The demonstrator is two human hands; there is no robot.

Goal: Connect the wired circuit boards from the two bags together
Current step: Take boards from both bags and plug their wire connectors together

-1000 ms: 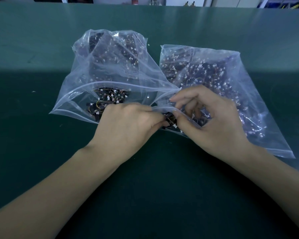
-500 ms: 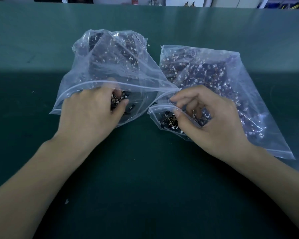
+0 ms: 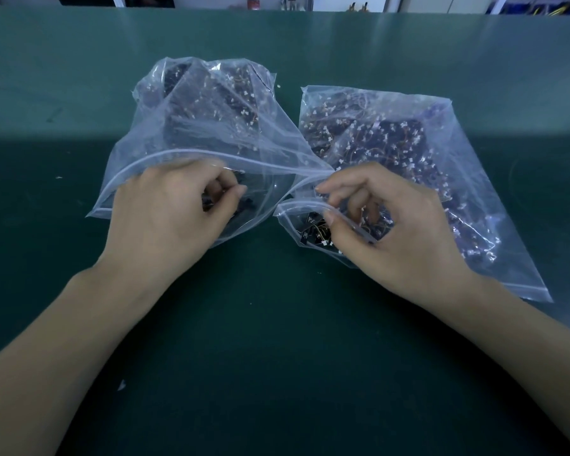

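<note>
Bags lie side by side on green bench mat [image 3: 277, 357], mouths toward person for easy reach. Left hand [image 3: 165, 222] sits inside left clear plastic zip bag [image 3: 191, 133], fingers curled among small black wired circuit boards [image 3: 244, 205] — actual pinch can't tell. Right hand [image 3: 392, 232] thumb & fingers pinch rim of right clear zip bag [image 3: 458, 179], prob. to keep it open w/ boards at mouth.

No text, label, brand, number or sign could be read anywhere. The two clear bags [image 3: 211, 126] carried no legible print, the small boards [image 3: 313, 230] inside were too tiny and blurred for any marking, and the far shelf items were indistinct.
</note>
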